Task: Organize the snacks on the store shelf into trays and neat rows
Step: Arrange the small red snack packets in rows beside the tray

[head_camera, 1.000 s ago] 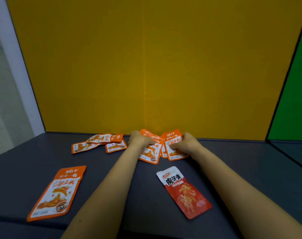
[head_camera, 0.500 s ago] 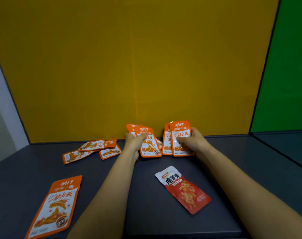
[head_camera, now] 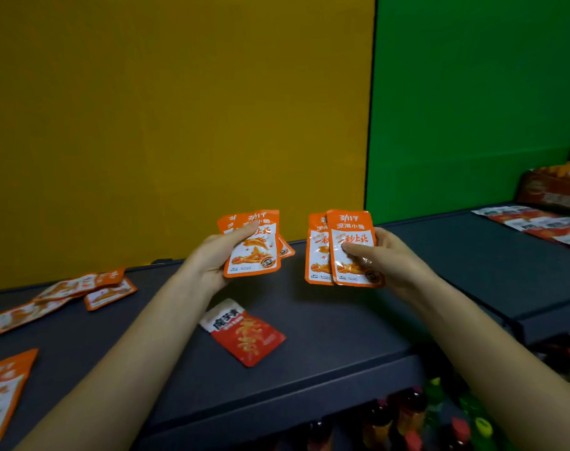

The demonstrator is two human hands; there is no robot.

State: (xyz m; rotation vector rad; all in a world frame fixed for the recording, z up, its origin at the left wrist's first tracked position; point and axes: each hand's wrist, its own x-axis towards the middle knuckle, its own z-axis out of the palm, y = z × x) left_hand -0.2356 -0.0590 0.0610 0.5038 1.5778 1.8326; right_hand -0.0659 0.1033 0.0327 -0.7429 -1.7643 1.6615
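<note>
Above the dark grey store shelf [head_camera: 326, 336], before a yellow back panel [head_camera: 179, 125], both hands hold small orange-and-white foil snack packets upright. The front packet of the right-hand pair [head_camera: 350, 255] reads 劲仔, 深海小鱼 and 一秒上头. The right hand [head_camera: 391, 260] pinches this pair, thumb across the front and fingers curled behind. The left hand [head_camera: 212, 260] grips a fanned bunch of matching packets [head_camera: 256, 252], thumb laid on the front face, which shows the same 劲仔 heading. Below and between the hands, a red-and-white snack packet [head_camera: 244, 333] lies flat on the shelf, touched by neither; its black characters are blurred. More loose orange packets [head_camera: 69, 294] lie scattered far left, well apart from the left hand.
</note>
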